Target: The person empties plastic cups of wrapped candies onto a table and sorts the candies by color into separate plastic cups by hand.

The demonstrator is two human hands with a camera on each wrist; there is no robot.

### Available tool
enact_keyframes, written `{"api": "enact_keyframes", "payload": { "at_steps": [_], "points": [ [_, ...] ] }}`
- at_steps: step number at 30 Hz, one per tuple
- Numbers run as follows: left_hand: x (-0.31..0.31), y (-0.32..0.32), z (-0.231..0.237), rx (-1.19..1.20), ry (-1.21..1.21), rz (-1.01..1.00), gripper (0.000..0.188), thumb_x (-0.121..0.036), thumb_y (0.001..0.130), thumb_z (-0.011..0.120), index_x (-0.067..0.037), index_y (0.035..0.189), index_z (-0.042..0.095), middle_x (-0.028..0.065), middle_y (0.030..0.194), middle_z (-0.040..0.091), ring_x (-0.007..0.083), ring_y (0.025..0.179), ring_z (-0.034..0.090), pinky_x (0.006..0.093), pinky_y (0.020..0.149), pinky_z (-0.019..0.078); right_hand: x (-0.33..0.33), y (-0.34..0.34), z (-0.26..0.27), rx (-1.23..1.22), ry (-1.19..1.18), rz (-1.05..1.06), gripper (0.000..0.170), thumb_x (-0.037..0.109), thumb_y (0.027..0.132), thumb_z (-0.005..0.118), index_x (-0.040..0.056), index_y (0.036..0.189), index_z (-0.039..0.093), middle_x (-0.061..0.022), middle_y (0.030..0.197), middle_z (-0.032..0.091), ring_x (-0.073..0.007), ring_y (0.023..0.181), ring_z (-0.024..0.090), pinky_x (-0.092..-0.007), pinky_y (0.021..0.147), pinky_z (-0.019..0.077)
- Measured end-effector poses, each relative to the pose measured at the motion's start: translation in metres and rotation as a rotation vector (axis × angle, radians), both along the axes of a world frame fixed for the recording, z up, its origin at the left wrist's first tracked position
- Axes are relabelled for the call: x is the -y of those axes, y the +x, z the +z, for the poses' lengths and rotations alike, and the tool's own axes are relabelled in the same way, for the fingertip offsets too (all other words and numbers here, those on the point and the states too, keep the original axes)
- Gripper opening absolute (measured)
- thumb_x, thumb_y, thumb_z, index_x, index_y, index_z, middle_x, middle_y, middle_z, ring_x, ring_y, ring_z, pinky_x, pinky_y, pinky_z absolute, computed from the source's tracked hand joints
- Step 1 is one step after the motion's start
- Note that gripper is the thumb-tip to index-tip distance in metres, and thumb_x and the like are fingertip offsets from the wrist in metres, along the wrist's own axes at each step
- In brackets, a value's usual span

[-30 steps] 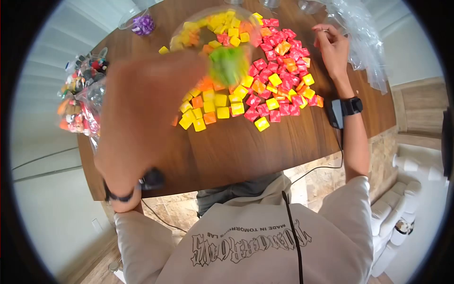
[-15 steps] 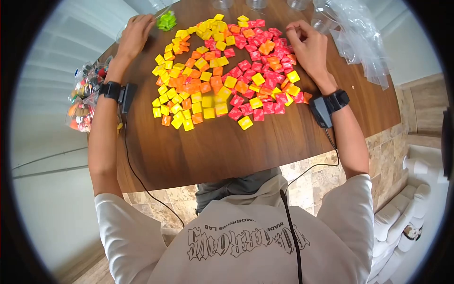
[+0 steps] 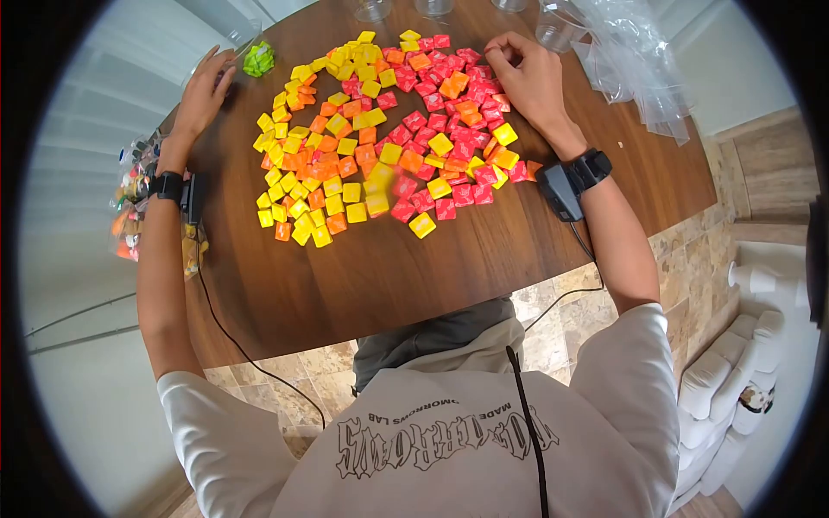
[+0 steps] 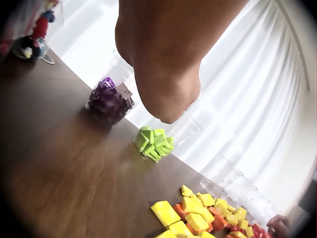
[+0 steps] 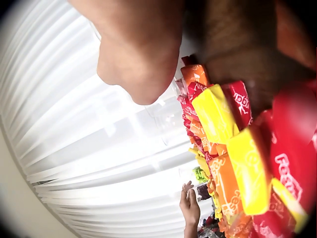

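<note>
Several wrapped square candies in yellow (image 3: 354,192), orange (image 3: 325,162) and red (image 3: 445,209) lie spread across the wooden table. At the back left stands a clear cup with green candies (image 3: 258,60) in its bottom. My left hand (image 3: 205,91) is beside that cup, relaxed, with nothing held. In the left wrist view a cup of purple candies (image 4: 110,103) stands next to the green one (image 4: 154,144); the hand mostly hides it in the head view. My right hand (image 3: 531,85) rests at the right edge of the red candies, fingers loosely curled, no object visible in them.
Clear cups (image 3: 434,7) line the far edge, one more (image 3: 557,28) near the right hand. Clear plastic bags (image 3: 635,78) lie at the back right. Bagged small colourful items (image 3: 129,194) sit at the left edge. Cables (image 3: 229,324) run from both wrists.
My left hand carried the cup of green candies over the pile to the back left, where it now stands let go. The hand has drawn off leftward. The right hand stays by the red candies.
</note>
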State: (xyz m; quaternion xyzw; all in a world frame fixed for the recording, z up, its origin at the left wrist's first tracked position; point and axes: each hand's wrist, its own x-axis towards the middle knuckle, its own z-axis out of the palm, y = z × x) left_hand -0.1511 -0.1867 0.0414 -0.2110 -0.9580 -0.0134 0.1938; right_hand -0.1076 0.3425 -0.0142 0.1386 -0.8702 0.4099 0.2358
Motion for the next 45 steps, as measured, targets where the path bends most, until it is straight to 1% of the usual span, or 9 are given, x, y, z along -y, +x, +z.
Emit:
{"api": "enact_keyframes", "payload": {
  "at_steps": [7,12,20,23,25,27,30,36,45],
  "points": [
    [-0.022,0.007,0.020,-0.208,-0.088,-0.017,0.042,-0.015,0.095,0.064,-0.010,0.137,0.059,0.0149,0.144,0.059,0.0382,0.138,0.049,0.0440,0.117,0.0386,-0.001,0.001,0.003,0.079,-0.043,-0.005,0.021,0.026,0.088,0.068,0.0072,0.092,0.076,-0.0092,0.074,0.072,-0.0255,0.068,0.071,-0.0375,0.067,0.0546],
    [-0.144,-0.003,0.049,-0.077,0.124,-0.179,0.044,-0.017,0.098,0.064,-0.014,0.141,0.058,0.0126,0.142,0.060,0.0338,0.116,0.063,0.0440,0.103,0.0489,0.000,0.000,0.004,0.130,-0.052,0.021,0.020,0.025,0.088,0.068,0.0065,0.091,0.076,-0.0090,0.074,0.073,-0.0254,0.070,0.072,-0.0377,0.067,0.0547],
    [-0.186,-0.069,0.023,-0.039,-0.026,-0.119,0.032,-0.034,0.100,0.063,-0.011,0.120,0.072,0.0144,0.112,0.074,0.0322,0.097,0.072,0.0417,0.085,0.0563,0.000,-0.001,-0.004,0.056,-0.043,0.050,0.020,0.026,0.089,0.068,0.0072,0.091,0.076,-0.0098,0.070,0.071,-0.0269,0.065,0.071,-0.0380,0.064,0.0544],
    [-0.189,0.000,0.049,-0.275,0.268,-0.243,0.016,-0.015,0.089,0.074,-0.003,0.099,0.071,0.0023,0.080,0.068,0.0110,0.070,0.062,0.0256,0.064,0.0491,0.001,0.000,-0.002,0.041,-0.023,0.052,0.021,0.027,0.089,0.068,0.0075,0.091,0.076,-0.0100,0.070,0.071,-0.0269,0.064,0.071,-0.0379,0.063,0.0547],
    [-0.204,0.081,0.071,-0.110,0.442,-0.046,0.019,-0.019,0.098,0.067,-0.005,0.108,0.074,0.0100,0.094,0.073,0.0240,0.079,0.068,0.0320,0.075,0.0538,0.002,0.000,-0.001,0.030,-0.020,0.055,0.021,0.027,0.090,0.068,0.0075,0.092,0.076,-0.0098,0.070,0.071,-0.0261,0.065,0.071,-0.0377,0.063,0.0549],
    [-0.198,0.146,0.065,-0.206,0.333,-0.046,0.011,-0.009,0.092,0.071,-0.002,0.101,0.072,0.0089,0.089,0.070,0.0195,0.075,0.064,0.0282,0.072,0.0509,0.001,0.000,-0.001,0.014,-0.025,0.062,0.021,0.027,0.091,0.068,0.0076,0.092,0.076,-0.0094,0.070,0.072,-0.0253,0.064,0.071,-0.0373,0.063,0.0548],
    [-0.204,0.221,0.048,-0.252,0.260,-0.440,0.017,-0.002,0.067,0.073,-0.006,0.083,0.070,0.0083,0.084,0.070,0.0237,0.066,0.063,0.0319,0.058,0.0498,0.002,0.008,0.011,-0.026,-0.007,0.081,0.021,0.025,0.091,0.068,0.0067,0.094,0.076,-0.0073,0.070,0.071,-0.0206,0.062,0.069,-0.0344,0.061,0.0532],
    [-0.209,0.270,0.013,-0.017,0.375,-0.534,0.024,-0.009,0.058,0.071,-0.006,0.082,0.071,0.0070,0.087,0.070,0.0243,0.066,0.066,0.0318,0.055,0.0512,0.015,0.046,0.042,0.043,0.072,0.462,0.014,0.013,0.097,0.066,0.0034,0.103,0.074,0.0001,0.066,0.062,-0.0033,0.064,0.057,-0.0235,0.061,0.0464],
    [-0.177,0.253,0.026,-0.081,0.401,-0.401,0.037,0.000,0.066,0.060,-0.004,0.099,0.076,0.0107,0.093,0.073,0.0259,0.070,0.069,0.0317,0.058,0.0531,0.067,0.077,0.059,0.036,0.666,0.760,0.030,0.022,0.087,0.076,0.0067,0.112,0.068,-0.0098,0.100,0.064,-0.0305,0.091,0.066,-0.0425,0.074,0.0506]
  ]
}}
